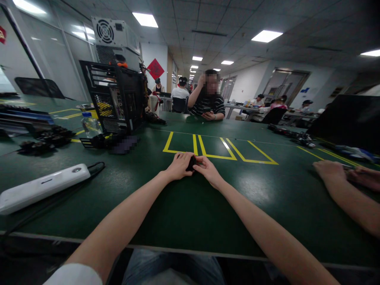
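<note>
Small dark black object is held between both hands, just short of yellow tape outlines on smooth, glossy green worktop. Mostly covered: shape, long axis, pointing can't be told. It is gripped by curled, nearly closed fingers of left hand; right edge is pinched by right hand. Forearms are stretched forward, angled inward.
</note>
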Demonstrator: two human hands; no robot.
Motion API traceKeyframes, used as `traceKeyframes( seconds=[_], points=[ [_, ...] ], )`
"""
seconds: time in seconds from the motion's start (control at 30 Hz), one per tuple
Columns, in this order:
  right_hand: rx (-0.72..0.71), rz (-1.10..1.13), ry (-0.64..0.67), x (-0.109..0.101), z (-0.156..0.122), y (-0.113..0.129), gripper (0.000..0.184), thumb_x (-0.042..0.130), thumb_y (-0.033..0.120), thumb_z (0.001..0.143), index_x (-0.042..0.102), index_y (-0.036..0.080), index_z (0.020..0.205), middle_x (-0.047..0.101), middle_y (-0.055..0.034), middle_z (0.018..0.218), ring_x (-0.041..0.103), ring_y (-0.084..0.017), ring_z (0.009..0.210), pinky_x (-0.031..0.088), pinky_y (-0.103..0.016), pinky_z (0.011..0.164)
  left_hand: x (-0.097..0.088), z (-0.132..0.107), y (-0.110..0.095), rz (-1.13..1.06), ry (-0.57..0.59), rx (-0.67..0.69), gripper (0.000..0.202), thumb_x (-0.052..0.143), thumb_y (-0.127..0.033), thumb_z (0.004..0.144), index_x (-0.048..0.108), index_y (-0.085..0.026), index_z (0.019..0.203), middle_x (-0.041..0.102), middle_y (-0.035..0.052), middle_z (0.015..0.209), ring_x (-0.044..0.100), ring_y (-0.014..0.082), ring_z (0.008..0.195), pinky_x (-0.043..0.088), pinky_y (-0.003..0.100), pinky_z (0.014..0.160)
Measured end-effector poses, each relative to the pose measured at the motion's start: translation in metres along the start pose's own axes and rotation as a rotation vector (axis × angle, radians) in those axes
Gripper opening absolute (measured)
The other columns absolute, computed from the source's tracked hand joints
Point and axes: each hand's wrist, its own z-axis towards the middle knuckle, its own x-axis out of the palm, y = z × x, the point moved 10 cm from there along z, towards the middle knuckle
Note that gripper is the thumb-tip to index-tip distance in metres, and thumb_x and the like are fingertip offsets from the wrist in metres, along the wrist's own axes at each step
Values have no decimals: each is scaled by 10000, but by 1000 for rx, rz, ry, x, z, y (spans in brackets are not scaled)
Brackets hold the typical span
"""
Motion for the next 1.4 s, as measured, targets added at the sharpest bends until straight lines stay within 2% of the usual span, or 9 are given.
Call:
traceKeyframes(
  seconds=[0.2,0.33,0.43,0.53,0.67,0.8,1.03,1.17,1.4],
  points=[
    [49,-46,-54,-2,-4,-1,243,573,310,661,496,229,877,514,-6,937,535,-124,820,450,-308,747,0,0,-1,-7,1,5,540,549,-292,656,295,-183,1121,433,82,1112,402,240,1049,248,398,901],
    [98,-40,-81,-3,-3,-5,280,579,338,649,487,223,886,507,-11,932,534,-124,777,472,-304,679,-1,0,-1,-1,5,5,551,553,-301,655,291,-180,1125,431,84,1117,399,244,1053,251,399,900],
    [127,-38,-93,-6,-2,-9,336,583,325,652,479,214,952,505,-30,958,529,-138,821,468,-324,713,0,0,-1,5,-2,5,551,553,-299,656,290,-179,1125,428,86,1122,396,243,1057,249,397,901],
    [128,-40,-45,-3,-2,-9,360,567,309,671,484,214,1009,514,-41,995,520,-155,883,441,-352,784,0,0,-1,2,-3,6,546,552,-296,658,290,-184,1124,424,84,1127,392,241,1060,241,397,906],
    [59,-20,4,0,-2,0,329,592,259,650,509,213,965,534,-26,1007,508,-157,941,385,-351,870,-1,-1,-1,-14,10,3,553,560,-292,652,289,-191,1123,427,77,1118,393,238,1059,235,399,911],
    [35,23,16,2,-3,4,343,619,235,619,503,219,941,532,-16,1020,514,-152,948,389,-331,864,-2,-1,-2,-27,23,-5,544,556,-286,657,287,-199,1122,428,71,1115,391,235,1061,228,403,916],
    [59,-54,-91,-6,1,-3,266,578,361,647,541,214,865,567,-7,899,530,-149,854,428,-328,777,-1,0,-3,-8,7,3,543,557,-283,654,293,-188,1119,427,78,1118,393,238,1054,243,399,904],
    [58,-70,-108,-9,4,-8,328,599,345,633,531,207,922,571,-23,933,524,-155,892,411,-346,812,-1,0,-2,1,5,3,546,559,-280,653,293,-183,1120,427,83,1122,393,240,1056,242,398,903],
    [70,9,-30,-5,3,-7,341,613,277,631,527,197,951,552,-36,1016,512,-162,951,382,-349,870,-2,-1,-2,-7,15,6,546,558,-280,655,286,-194,1121,431,74,1116,397,234,1052,234,395,909]
  ],
)
